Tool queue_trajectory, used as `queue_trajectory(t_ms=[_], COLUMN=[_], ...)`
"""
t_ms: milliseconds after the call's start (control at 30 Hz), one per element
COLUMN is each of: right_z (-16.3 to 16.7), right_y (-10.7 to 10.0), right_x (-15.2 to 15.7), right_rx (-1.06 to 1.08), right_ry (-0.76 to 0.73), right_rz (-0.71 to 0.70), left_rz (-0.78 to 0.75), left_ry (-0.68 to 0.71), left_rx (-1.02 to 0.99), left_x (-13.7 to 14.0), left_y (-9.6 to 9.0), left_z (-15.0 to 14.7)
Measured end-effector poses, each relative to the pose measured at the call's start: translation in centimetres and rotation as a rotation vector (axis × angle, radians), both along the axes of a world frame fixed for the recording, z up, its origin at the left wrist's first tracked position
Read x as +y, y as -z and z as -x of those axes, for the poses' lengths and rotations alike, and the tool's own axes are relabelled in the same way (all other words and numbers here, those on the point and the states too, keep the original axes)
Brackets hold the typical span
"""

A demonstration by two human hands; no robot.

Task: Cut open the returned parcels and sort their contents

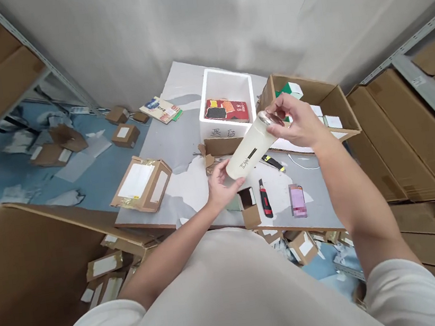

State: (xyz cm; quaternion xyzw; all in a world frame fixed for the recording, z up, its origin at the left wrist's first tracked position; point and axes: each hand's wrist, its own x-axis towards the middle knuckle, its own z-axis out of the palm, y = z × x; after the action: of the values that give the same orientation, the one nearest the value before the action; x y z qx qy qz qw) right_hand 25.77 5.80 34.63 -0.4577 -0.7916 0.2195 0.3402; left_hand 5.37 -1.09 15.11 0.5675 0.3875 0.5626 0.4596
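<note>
**Parcel storeroom with a packing table**

Metal racks (pixel 423 85) stacked with cartons (pixel 394 134) stand at ten and three o'clock. Opened boxes (pixel 67 137) and paper (pixel 75 165) litter the blue floor (pixel 102 186) near nine. The table (pixel 319 208) carries a taped, labelled parcel (pixel 140 184) at nine, a foam box (pixel 206 132) at twelve and a red cutter (pixel 265 202) at four.

left hand (pixel 220 188) lower, cupped | right hand (pixel 299 122) higher, gripping

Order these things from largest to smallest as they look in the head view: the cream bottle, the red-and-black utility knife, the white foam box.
1. White foam box
2. Cream bottle, held up, so nearness may enlarge it
3. Red-and-black utility knife
</note>
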Motion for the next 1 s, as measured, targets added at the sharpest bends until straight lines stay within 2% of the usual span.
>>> queue_trajectory(t_ms=[100, 200, 400, 467, 533, 633, 800, 1000], right_z=[0.2, 0.5, 0.2, 0.0, -0.2, -0.1, 0.2, -0.1], right_y=[1.8, 3.8, 5.5, 5.6, 5.9, 6.4, 7.1, 7.1], right_x=[1.1, 1.3, 1.4, 1.6, 1.8, 2.0, 2.5, 2.6], right_rx=[0.194, 0.314, 0.331, 0.333, 0.365, 0.474, 0.656, 0.673], right_ry=[-0.054, -0.081, -0.059, -0.054, -0.046, -0.019, 0.052, 0.046], right_rz=[0.074, 0.168, 0.192, 0.203, 0.226, 0.229, 0.293, 0.337], left_rz=[0.085, 0.142, 0.213, 0.3, 0.452, 0.634, 0.581, 0.597], left_ry=[-0.03, -0.026, -0.031, 0.026, 0.148, 0.275, 0.203, 0.107], left_rx=[-0.139, -0.226, -0.245, -0.311, -0.413, -0.523, -0.572, -0.544], left_x=[-0.3, -1.0, -1.8, -1.8, -1.9, -1.8, -1.6, -2.0], left_y=[-1.2, -0.9, -1.0, -1.5, -2.1, -2.8, -3.1, -2.7], left_z=[-0.4, -0.6, -0.8, -0.8, -0.7, -0.8, -1.1, -1.6])
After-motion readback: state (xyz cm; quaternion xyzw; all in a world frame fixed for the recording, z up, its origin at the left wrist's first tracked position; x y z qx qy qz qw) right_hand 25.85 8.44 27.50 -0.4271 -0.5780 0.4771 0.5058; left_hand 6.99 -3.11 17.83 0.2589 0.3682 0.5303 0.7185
